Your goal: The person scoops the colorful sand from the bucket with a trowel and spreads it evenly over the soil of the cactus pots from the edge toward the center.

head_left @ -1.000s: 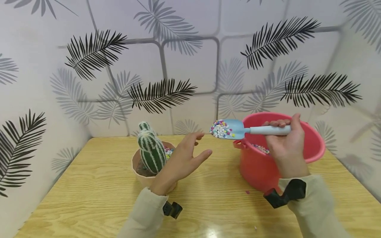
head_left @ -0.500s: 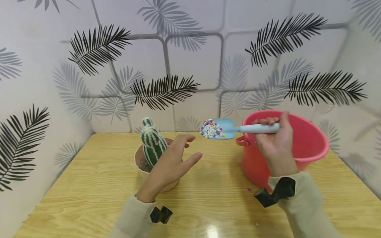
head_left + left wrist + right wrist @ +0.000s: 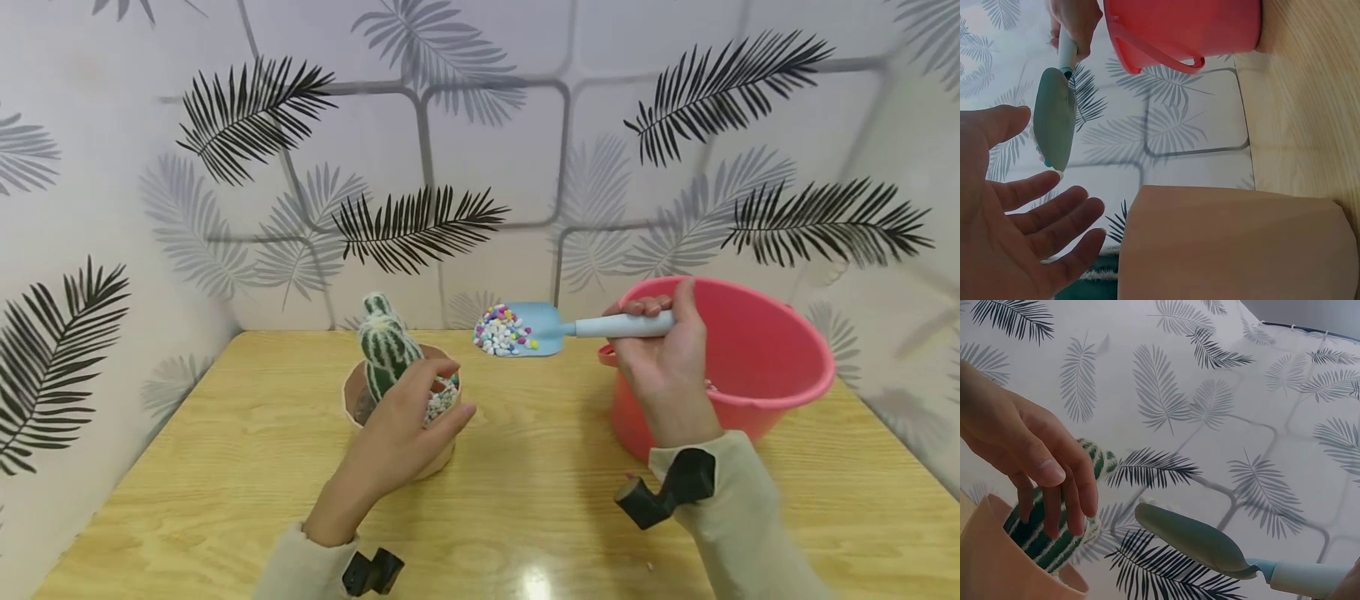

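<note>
Scoop (image 3: 592,327) | long axis crosswise | blade (image 3: 547,330) points left, toward flowerpot (image 3: 1235,244)

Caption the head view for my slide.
Right hand holding a pale-blue trowel of multicoloured pebbles, left hand near a green striped cactus in a peach-coloured pot.
</note>
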`<state>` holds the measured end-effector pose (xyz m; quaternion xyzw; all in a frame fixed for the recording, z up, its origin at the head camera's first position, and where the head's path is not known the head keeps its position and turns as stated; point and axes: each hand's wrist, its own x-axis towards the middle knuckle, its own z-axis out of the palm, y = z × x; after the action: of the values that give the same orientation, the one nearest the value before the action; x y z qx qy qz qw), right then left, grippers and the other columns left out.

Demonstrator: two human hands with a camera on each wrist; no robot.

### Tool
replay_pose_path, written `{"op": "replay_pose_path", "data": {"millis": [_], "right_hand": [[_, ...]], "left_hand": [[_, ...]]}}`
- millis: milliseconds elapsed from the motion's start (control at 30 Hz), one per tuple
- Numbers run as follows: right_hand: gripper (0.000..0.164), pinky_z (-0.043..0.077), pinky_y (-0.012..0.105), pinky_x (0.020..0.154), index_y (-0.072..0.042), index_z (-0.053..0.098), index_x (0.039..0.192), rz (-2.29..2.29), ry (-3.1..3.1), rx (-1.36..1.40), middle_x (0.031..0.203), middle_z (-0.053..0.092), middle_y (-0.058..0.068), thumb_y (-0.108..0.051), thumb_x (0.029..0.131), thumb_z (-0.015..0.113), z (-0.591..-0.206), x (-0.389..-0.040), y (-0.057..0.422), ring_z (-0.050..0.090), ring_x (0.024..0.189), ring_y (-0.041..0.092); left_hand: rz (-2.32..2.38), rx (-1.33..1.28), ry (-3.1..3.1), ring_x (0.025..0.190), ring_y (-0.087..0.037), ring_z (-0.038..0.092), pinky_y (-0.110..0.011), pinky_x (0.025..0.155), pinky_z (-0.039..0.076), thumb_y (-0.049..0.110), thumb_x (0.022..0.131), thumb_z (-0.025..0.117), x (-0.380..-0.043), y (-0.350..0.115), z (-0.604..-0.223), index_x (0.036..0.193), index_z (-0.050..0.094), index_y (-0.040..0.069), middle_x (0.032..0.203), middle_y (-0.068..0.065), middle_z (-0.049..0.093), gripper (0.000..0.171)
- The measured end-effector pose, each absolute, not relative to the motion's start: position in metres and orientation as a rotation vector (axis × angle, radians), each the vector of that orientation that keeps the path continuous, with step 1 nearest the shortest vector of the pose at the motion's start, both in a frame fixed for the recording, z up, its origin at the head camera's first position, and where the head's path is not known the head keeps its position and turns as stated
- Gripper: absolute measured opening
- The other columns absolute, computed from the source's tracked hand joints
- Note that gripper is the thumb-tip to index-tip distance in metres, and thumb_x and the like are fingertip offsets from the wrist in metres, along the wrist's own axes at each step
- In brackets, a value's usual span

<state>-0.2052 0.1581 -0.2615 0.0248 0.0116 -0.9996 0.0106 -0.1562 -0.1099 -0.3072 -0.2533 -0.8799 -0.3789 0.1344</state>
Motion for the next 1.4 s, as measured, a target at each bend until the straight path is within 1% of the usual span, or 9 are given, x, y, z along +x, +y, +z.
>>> {"op": "replay_pose_path", "data": {"millis": [133,300,433,600,700,900,1167,1267,1400], "right_hand": [[0.045,0.028,0.03,0.075,-0.005,0.041,0.065,-3.119,0.045,0.084,0.056,0.042,0.006,-0.036,0.095,0.055,-0.262,-0.203,0.155,0.041,0.059,0.019],[0.045,0.03,0.03,0.075,-0.005,0.04,0.065,-3.109,0.056,0.122,0.056,0.042,0.006,-0.036,0.095,0.054,-0.267,-0.203,0.146,0.04,0.06,0.019],[0.043,0.032,0.031,0.075,-0.005,0.041,0.067,-3.117,0.109,0.066,0.057,0.043,0.006,-0.034,0.094,0.056,-0.276,-0.205,0.139,0.041,0.061,0.018],[0.044,0.031,0.03,0.076,-0.005,0.041,0.066,-3.122,0.135,0.111,0.058,0.041,0.005,-0.035,0.095,0.056,-0.278,-0.203,0.133,0.041,0.06,0.018],[0.044,0.03,0.028,0.078,-0.007,0.04,0.065,-3.12,0.198,0.165,0.057,0.04,0.004,-0.036,0.096,0.053,-0.273,-0.2,0.127,0.04,0.06,0.017],[0.043,0.03,0.028,0.08,-0.008,0.041,0.067,-3.113,0.293,0.109,0.057,0.042,0.003,-0.037,0.097,0.05,-0.273,-0.196,0.12,0.041,0.061,0.016],[0.042,0.031,0.028,0.075,-0.008,0.041,0.067,-3.13,0.253,0.126,0.058,0.042,0.003,-0.035,0.096,0.052,-0.279,-0.197,0.111,0.041,0.059,0.016],[0.042,0.031,0.028,0.074,-0.008,0.041,0.067,-3.128,0.222,0.165,0.059,0.042,0.003,-0.035,0.096,0.052,-0.282,-0.198,0.108,0.041,0.059,0.016],[0.042,0.031,0.028,0.075,-0.009,0.041,0.066,-3.125,0.268,0.199,0.059,0.041,0.002,-0.036,0.098,0.049,-0.288,-0.198,0.104,0.04,0.06,0.015]], "left_hand": [[-1.1,-0.728,-2.542,0.106,-0.029,0.057,-0.043,0.089,0.05,0.021,0.091,0.065,-0.153,-0.115,-0.309,0.125,0.051,0.002,0.122,-0.014,0.056,0.042],[-1.089,-0.675,-2.543,0.103,-0.027,0.056,-0.041,0.081,0.052,0.019,0.091,0.066,-0.146,-0.127,-0.312,0.127,0.051,0.0,0.118,-0.013,0.057,0.043],[-1.087,-0.642,-2.542,0.099,-0.026,0.055,-0.035,0.075,0.054,0.018,0.091,0.065,-0.142,-0.138,-0.315,0.122,0.053,-0.001,0.111,-0.014,0.057,0.039],[-1.038,-0.62,-2.525,0.095,-0.025,0.058,-0.033,0.073,0.054,0.013,0.091,0.065,-0.14,-0.152,-0.317,0.117,0.054,-0.002,0.108,-0.014,0.057,0.032],[-1.005,-0.59,-2.501,0.094,-0.025,0.059,-0.034,0.073,0.053,0.011,0.091,0.064,-0.141,-0.162,-0.315,0.114,0.054,-0.002,0.108,-0.014,0.058,0.028],[-1.052,-0.474,-2.49,0.097,-0.026,0.056,-0.043,0.078,0.047,0.013,0.094,0.059,-0.151,-0.176,-0.312,0.113,0.053,-0.002,0.113,-0.015,0.056,0.026],[-1.135,-0.309,-2.508,0.105,-0.03,0.053,-0.04,0.082,0.045,0.019,0.096,0.055,-0.161,-0.19,-0.315,0.12,0.046,-0.005,0.116,-0.019,0.049,0.036],[-1.177,-0.28,-2.539,0.11,-0.031,0.049,-0.041,0.085,0.044,0.024,0.097,0.053,-0.167,-0.196,-0.316,0.125,0.042,-0.005,0.124,-0.021,0.044,0.042],[-1.307,-0.294,-2.59,0.121,-0.033,0.044,-0.044,0.091,0.042,0.027,0.098,0.052,-0.175,-0.204,-0.324,0.136,0.033,-0.003,0.137,-0.02,0.036,0.052]]}}
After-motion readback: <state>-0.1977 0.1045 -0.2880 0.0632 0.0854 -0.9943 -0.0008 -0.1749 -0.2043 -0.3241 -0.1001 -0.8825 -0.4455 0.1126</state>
